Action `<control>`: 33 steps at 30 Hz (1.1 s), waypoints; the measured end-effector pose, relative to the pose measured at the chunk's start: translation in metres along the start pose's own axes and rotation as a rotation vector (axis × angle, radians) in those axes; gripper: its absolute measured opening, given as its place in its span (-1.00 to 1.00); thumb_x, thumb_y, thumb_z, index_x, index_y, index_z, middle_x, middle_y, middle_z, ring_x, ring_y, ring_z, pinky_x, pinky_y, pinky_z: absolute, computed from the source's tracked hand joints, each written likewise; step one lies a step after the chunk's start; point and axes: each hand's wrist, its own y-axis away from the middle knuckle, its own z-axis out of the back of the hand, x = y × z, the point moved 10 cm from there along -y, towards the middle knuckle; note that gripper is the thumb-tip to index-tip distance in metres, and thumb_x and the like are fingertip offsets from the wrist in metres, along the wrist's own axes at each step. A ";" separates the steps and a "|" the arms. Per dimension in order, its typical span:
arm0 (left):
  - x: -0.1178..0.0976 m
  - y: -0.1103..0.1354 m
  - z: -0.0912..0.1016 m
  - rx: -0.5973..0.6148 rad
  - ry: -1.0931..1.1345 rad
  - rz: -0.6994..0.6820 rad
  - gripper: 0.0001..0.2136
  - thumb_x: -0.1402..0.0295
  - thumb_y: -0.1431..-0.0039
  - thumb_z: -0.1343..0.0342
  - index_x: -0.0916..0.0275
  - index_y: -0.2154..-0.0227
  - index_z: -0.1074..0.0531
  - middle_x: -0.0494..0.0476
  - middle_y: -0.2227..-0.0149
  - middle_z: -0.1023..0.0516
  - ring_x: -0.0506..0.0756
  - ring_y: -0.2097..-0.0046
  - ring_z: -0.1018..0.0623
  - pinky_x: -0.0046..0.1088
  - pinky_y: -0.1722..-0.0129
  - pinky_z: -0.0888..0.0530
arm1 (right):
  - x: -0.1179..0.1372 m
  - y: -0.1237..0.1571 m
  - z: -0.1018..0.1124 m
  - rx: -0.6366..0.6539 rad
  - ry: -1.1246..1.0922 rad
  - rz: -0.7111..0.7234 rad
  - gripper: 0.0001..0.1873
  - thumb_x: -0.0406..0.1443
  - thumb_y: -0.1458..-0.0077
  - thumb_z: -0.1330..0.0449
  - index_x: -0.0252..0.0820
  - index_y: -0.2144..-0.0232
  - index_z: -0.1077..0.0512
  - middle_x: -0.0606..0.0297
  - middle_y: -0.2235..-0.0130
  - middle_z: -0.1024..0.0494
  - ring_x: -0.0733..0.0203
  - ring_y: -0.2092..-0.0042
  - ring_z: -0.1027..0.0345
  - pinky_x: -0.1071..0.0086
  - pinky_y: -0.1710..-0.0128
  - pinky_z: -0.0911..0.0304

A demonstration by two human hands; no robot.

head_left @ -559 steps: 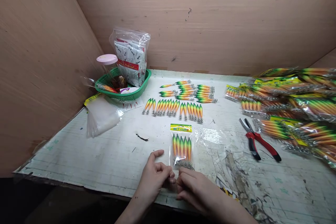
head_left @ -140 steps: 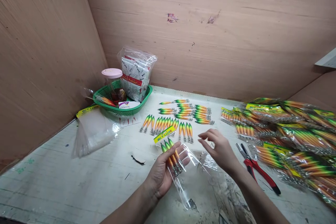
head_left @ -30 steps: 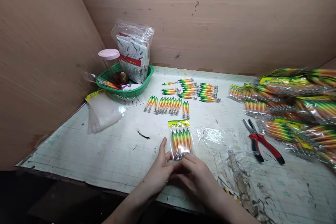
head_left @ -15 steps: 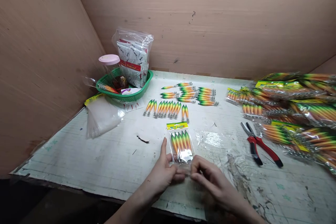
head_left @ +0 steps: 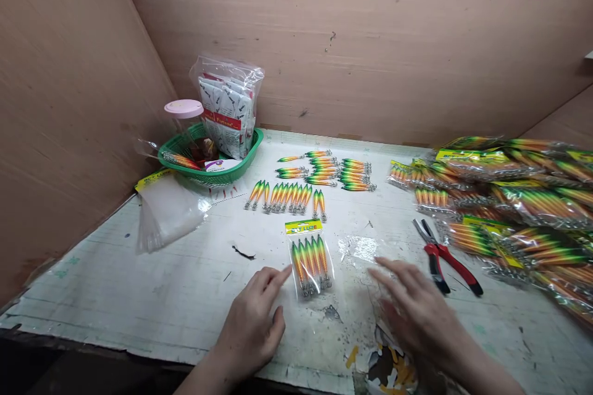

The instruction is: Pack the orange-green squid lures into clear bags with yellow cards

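A clear packet of fishing lures [head_left: 309,262] with a yellow header card lies flat on the table, several green-and-orange lures side by side inside it. My left hand [head_left: 254,315] is at the packet's left side, index finger stretched toward its edge; whether it touches cannot be made out. To the right, my right hand [head_left: 412,302] is apart from the packet, fingers spread and slightly blurred, holding nothing. Beyond the packet, loose lures [head_left: 291,196] lie in a row, with more lures [head_left: 323,168] in groups behind them. A clear plastic piece [head_left: 364,248] lies near my right fingertips.
Red-handled pliers [head_left: 445,256] lie at right, before a heap of filled lure packets [head_left: 523,197]. At left are empty header bags [head_left: 169,210] and a green basket [head_left: 241,168] holding a pink-lidded jar [head_left: 184,109] and a bag of printed packets [head_left: 227,111]. Wooden panels stand behind.
Both hands have let go of the packet's lower end. The right hand has moved right and opened; the left has drawn slightly left. The packet now lies flat on the table.
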 end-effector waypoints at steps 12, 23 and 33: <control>-0.016 -0.007 -0.021 0.003 -0.029 -0.227 -0.77 0.41 -0.19 0.06 0.16 0.40 -0.52 0.22 0.36 -0.58 0.18 0.21 -0.46 -0.26 0.12 -0.29 | 0.047 -0.024 -0.030 0.003 -0.648 0.056 -0.85 -0.47 -0.18 0.00 -0.23 0.31 -0.35 0.22 0.35 -0.48 0.23 0.28 -0.32 0.35 0.32 -0.30; 0.009 -0.015 -0.015 -0.244 -0.148 0.188 -0.85 0.36 -0.15 0.03 0.17 0.53 -0.28 0.11 0.47 -0.46 0.14 0.37 -0.40 -0.37 0.34 -0.26 | 0.012 -0.024 -0.064 0.022 -0.580 -0.567 -0.75 -0.25 -0.20 -0.01 -0.16 0.50 -0.32 0.35 0.51 -0.38 0.25 0.43 -0.25 0.39 0.42 -0.17; 0.016 -0.030 -0.019 -0.207 -0.402 0.369 -0.80 0.40 -0.14 0.10 0.16 0.59 -0.19 0.05 0.64 -0.31 0.09 0.55 -0.31 -0.43 0.50 -0.08 | 0.005 -0.023 -0.081 0.004 -0.509 -0.777 -0.72 -0.23 -0.12 -0.03 -0.15 0.60 -0.25 0.35 0.58 -0.34 0.22 0.48 -0.21 0.35 0.42 -0.03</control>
